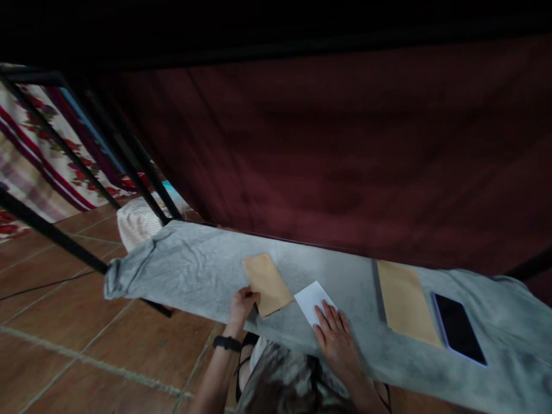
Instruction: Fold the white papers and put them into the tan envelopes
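Note:
A small brown paper envelope point(268, 283) lies slightly askew on the grey cloth. At its lower left edge, my left hand point(244, 303) has its fingers pinched together on the paper. Just to the right is a white sheet of paper point(311, 300), either folded or a small piece; I cannot tell which. My right hand point(337, 339) rests flat on the lower right part of this sheet, fingers stretched out and covering that corner. The envelope and the white sheet nearly touch.
Grey cloth point(207, 259) covers a long, narrow bench. Farther right lie a larger brown paper piece point(407, 302) and a phone point(459, 328). A dark red curtain point(323, 161) hangs behind the bench, with black metal bars point(56, 233) at left above a tiled floor point(107, 351).

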### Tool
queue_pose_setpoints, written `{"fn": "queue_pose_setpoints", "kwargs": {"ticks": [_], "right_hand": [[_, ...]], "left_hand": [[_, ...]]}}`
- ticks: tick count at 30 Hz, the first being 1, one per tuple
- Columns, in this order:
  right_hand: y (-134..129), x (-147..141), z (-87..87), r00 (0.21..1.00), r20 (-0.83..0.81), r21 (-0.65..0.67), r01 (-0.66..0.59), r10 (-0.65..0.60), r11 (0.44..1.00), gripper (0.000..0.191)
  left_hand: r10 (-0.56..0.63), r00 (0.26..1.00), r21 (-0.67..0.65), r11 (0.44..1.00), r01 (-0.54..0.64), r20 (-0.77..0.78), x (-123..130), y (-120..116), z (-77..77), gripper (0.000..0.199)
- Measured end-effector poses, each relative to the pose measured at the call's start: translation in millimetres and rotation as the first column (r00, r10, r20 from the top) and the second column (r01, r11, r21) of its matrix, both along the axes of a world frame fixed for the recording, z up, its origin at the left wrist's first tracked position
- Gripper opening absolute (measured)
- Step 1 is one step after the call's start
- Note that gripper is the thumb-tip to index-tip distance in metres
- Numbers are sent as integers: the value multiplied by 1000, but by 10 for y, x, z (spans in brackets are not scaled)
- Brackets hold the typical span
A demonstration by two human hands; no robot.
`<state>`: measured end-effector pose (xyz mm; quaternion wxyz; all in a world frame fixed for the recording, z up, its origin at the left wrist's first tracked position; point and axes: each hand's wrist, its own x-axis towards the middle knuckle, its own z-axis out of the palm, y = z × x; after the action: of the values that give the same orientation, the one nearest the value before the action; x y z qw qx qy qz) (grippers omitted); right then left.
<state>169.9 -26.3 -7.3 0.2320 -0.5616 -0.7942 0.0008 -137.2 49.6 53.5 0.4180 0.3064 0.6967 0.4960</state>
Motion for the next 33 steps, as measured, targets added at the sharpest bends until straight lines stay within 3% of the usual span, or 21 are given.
{"fn": "queue_pose_setpoints", "kwargs": {"ticks": [3, 6, 10, 14, 17, 22, 27, 29, 33], "right_hand": [[24, -7, 0, 996, -86, -27, 17, -20, 999, 46], [71, -93, 8, 925, -370, -119, 43, -85, 992, 46], [165, -311, 32, 710, -659, -323, 30, -247, 946, 54], [217, -485, 113, 413, -798, -552, -207, -439, 808, 66], [188, -556, 261, 318, -820, -566, -335, -475, 753, 69], [151, -620, 558, 81, -877, -457, -442, -474, 771, 59], [214, -544, 622, 96, -874, -480, -308, -476, 821, 46], [216, -479, 649, 98, -878, -475, -312, -469, 823, 40], [171, -350, 770, 50, -880, -442, -448, -472, 777, 39]], "left_hand": [[-23, 970, 7, 1000, 22, 243, 161, -144, 7, 24], [-34, 898, 6, 999, 35, 438, 332, -309, 10, 28], [-18, 815, -4, 1000, 25, 579, 466, -429, 46, 30], [9, 784, 4, 1000, -14, 620, 452, -476, 127, 29], [28, 782, 15, 999, -48, 622, 482, -545, 161, 30], [-39, 824, 105, 994, -24, 565, 778, -723, 138, 37], [-85, 832, 181, 983, -19, 549, 1029, -808, 119, 37], [-62, 791, 137, 990, -28, 609, 1050, -804, 120, 36], [38, 639, -49, 999, -1, 768, 1024, -770, 115, 31]]}}
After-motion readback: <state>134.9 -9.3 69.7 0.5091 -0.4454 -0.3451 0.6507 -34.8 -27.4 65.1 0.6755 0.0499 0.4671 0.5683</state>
